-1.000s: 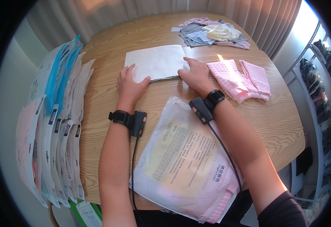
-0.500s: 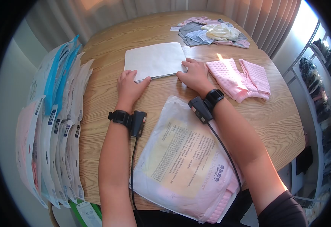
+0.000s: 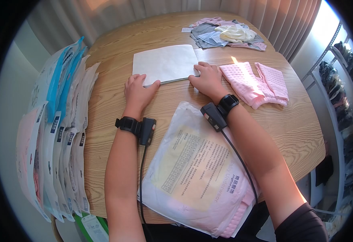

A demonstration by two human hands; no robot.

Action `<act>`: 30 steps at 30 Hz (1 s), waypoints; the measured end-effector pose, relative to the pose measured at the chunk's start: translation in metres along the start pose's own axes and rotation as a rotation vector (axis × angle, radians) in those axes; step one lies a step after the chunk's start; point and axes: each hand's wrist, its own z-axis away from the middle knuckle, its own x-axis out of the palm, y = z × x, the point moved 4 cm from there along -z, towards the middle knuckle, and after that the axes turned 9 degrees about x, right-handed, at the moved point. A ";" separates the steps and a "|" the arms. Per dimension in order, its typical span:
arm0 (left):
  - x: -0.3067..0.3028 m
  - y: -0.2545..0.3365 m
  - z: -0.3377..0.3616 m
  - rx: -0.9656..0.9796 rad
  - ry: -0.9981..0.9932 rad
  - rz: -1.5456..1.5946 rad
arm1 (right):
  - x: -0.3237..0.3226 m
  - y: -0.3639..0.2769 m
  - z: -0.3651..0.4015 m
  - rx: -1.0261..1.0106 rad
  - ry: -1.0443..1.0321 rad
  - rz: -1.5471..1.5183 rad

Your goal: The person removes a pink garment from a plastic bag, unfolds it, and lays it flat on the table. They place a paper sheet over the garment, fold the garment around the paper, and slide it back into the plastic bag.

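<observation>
A flat white stack of paper (image 3: 164,62) lies on the wooden table, a thin layered edge showing along its near side. At its near left corner is my left hand (image 3: 140,92), its fingers on the left edge and the thumb on the front edge. The near right corner is gripped by my right hand (image 3: 208,80), with the thumb at the front and fingers curled over the right side. Right of that hand lies a folded pink textured garment (image 3: 245,82). Under my forearms rests a printed translucent bag (image 3: 196,169) with pink clothing inside.
Several upright packaged bags (image 3: 59,133) stand along the table's left side. A heap of mixed clothes (image 3: 229,34) sits at the far right of the table (image 3: 116,40). Beyond the right edge is a shelf rack (image 3: 333,133). Cables run from both wrist devices.
My hands and the white paper stack stay almost still; its near edge looks slightly lower and less of the dark marking under it shows.
</observation>
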 end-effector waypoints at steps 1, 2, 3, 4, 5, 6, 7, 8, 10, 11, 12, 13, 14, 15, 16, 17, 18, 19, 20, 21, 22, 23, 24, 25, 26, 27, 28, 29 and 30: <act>0.000 0.000 0.000 0.000 0.000 0.000 | 0.000 0.000 0.000 0.000 0.000 0.000; 0.000 -0.001 0.000 0.000 0.000 0.001 | 0.000 0.000 0.000 0.001 -0.002 -0.001; 0.000 -0.001 0.000 0.001 0.000 0.002 | 0.000 0.000 0.000 0.002 -0.003 -0.001; 0.001 -0.001 0.000 0.001 0.000 0.002 | 0.000 0.000 0.000 0.002 -0.003 -0.001; 0.001 -0.002 0.000 0.002 0.004 0.002 | 0.000 0.000 0.000 0.001 0.000 -0.002; 0.001 -0.002 0.000 0.004 0.007 0.002 | 0.000 0.000 0.001 0.001 0.002 -0.002; 0.001 -0.002 0.000 0.004 0.006 0.002 | 0.001 0.001 0.001 0.002 0.002 -0.002; 0.001 -0.003 0.000 0.006 0.004 -0.001 | 0.001 0.001 0.000 0.001 0.008 -0.005; 0.004 -0.005 -0.001 0.009 0.002 -0.003 | 0.001 0.001 0.000 0.000 0.014 -0.008; 0.005 -0.006 -0.001 0.032 0.036 -0.007 | 0.001 0.001 -0.001 0.003 0.005 -0.001; 0.005 -0.007 -0.001 0.054 0.070 -0.011 | 0.001 0.001 -0.001 0.006 -0.004 0.006; 0.001 -0.006 -0.001 0.055 0.070 -0.010 | 0.005 0.003 -0.002 0.007 -0.004 0.006; -0.005 -0.008 -0.001 -0.025 0.150 0.120 | 0.004 0.004 -0.002 0.002 0.078 -0.084; -0.010 -0.008 -0.002 -0.103 0.230 0.252 | 0.002 0.006 -0.003 -0.002 0.162 -0.174; -0.007 -0.014 -0.005 -0.098 0.230 0.254 | 0.000 0.007 -0.004 0.000 0.167 -0.173; -0.004 -0.030 -0.006 -0.175 0.342 0.535 | -0.003 0.008 -0.005 0.028 0.194 -0.256; -0.001 -0.046 -0.007 -0.250 0.449 0.816 | -0.008 0.008 -0.005 0.056 0.222 -0.341; -0.006 -0.049 -0.008 -0.239 0.445 0.819 | -0.011 0.007 -0.005 0.059 0.232 -0.343; -0.010 -0.054 -0.003 -0.308 0.507 0.979 | -0.012 0.008 -0.005 0.091 0.209 -0.402; -0.014 -0.058 0.001 -0.378 0.559 1.142 | -0.014 0.009 -0.004 0.128 0.189 -0.458; -0.013 -0.069 0.004 -0.367 0.530 1.155 | -0.011 0.013 -0.005 0.131 0.166 -0.518; -0.008 -0.087 0.008 -0.375 0.557 1.318 | -0.008 0.018 -0.006 0.144 0.144 -0.577; -0.006 -0.096 0.016 -0.391 0.581 1.480 | -0.008 0.020 -0.008 0.134 0.103 -0.621; -0.016 -0.091 0.028 -0.434 0.547 1.555 | -0.006 0.024 -0.014 0.151 0.050 -0.678; -0.028 -0.086 0.045 -0.488 0.510 1.622 | 0.002 0.032 -0.023 0.208 -0.088 -0.882; -0.034 -0.090 0.060 -0.497 0.468 1.618 | -0.006 0.035 -0.020 0.234 -0.136 -0.952; -0.041 -0.096 0.070 -0.490 0.419 1.601 | -0.023 0.035 -0.006 0.281 -0.299 -0.910; -0.046 -0.095 0.084 -0.485 0.376 1.585 | -0.040 0.035 0.009 0.324 -0.467 -0.865; -0.051 -0.088 0.102 -0.490 0.355 1.587 | -0.060 0.038 0.021 0.341 -0.457 -0.868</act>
